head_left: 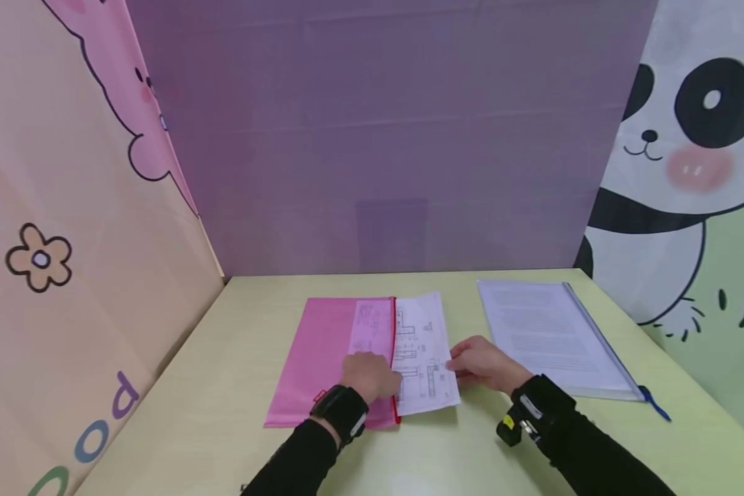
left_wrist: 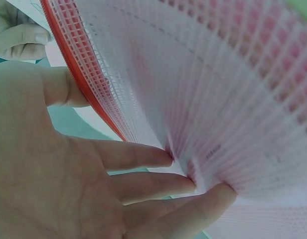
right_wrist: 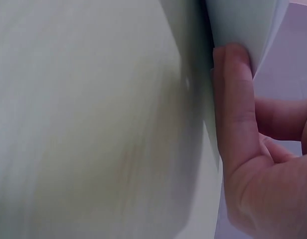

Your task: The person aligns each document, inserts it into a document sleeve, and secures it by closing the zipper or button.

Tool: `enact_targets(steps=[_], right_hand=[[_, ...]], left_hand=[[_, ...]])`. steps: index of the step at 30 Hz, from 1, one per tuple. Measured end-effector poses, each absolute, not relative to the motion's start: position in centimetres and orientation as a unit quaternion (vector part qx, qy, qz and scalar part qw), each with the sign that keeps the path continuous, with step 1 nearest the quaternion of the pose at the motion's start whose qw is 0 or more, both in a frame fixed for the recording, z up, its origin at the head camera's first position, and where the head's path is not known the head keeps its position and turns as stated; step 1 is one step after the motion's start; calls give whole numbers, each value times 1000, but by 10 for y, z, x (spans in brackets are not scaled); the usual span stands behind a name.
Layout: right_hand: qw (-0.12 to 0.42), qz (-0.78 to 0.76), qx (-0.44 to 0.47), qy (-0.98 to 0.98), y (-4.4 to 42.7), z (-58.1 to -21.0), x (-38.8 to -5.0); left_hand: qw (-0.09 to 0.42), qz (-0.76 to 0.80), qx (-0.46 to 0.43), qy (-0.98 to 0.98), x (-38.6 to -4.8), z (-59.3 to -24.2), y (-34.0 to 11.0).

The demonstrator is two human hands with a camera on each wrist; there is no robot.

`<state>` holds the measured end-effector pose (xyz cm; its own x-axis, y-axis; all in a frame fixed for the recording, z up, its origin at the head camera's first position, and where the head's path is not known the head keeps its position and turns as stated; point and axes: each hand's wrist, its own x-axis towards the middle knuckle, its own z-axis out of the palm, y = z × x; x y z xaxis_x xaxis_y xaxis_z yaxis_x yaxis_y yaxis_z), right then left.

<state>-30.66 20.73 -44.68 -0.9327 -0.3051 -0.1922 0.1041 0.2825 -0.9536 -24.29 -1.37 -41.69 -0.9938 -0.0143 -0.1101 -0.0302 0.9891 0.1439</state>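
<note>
A pink mesh zipper pouch [head_left: 313,344] with a red zipper edge [head_left: 395,344] lies on the table. My left hand [head_left: 370,375] grips the pouch near that edge. In the left wrist view, the left fingertips [left_wrist: 228,191] press into the mesh, creasing it in folds that fan out, and the thumb tip is hidden at the zipper. Printed sheets with line drawings [head_left: 424,358] stick out of the pouch's right side, partly seen through the mesh. My right hand [head_left: 485,365] pinches their right edge; the right wrist view shows fingers [right_wrist: 238,104] under the paper.
To the right lies a clear report cover [head_left: 542,337] holding printed pages, with a dark spine bar and a blue cord [head_left: 656,405] at its near corner. A purple panel [head_left: 390,138] stands behind the table [head_left: 211,413], with patterned cloth on both sides.
</note>
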Motion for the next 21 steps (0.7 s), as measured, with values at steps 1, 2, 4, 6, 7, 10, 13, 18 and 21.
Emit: enact_targets(steps=[1, 2, 4, 6, 7, 10, 13, 18, 21], right_hand=[[173, -599, -67, 779, 206, -447, -306], [175, -601, -72, 777, 205, -447, -306], [177, -603, -82, 774, 203, -447, -304], [179, -605, -91, 770, 200, -446, -303], [178, -606, -91, 770, 199, -446, -302], [177, -604, -89, 772, 196, -446, -301], [178, -606, -80, 771, 192, -446, -301], [182, -605, -76, 771, 187, -445, -302], [183, -602, -80, 773, 184, -444, -303]], left_hand=[[56, 71, -11, 996, -243, -417, -14], [58, 68, -10, 996, -244, -417, -14], [61, 63, -8, 996, -245, -417, -13], [62, 59, -6, 996, -246, -417, -13], [63, 58, -6, 996, -247, -416, -13], [65, 60, -6, 996, -248, -416, -13], [69, 61, -7, 996, -248, -415, -13], [76, 52, -7, 996, -248, -414, -12], [75, 52, -9, 996, -248, -412, -12]])
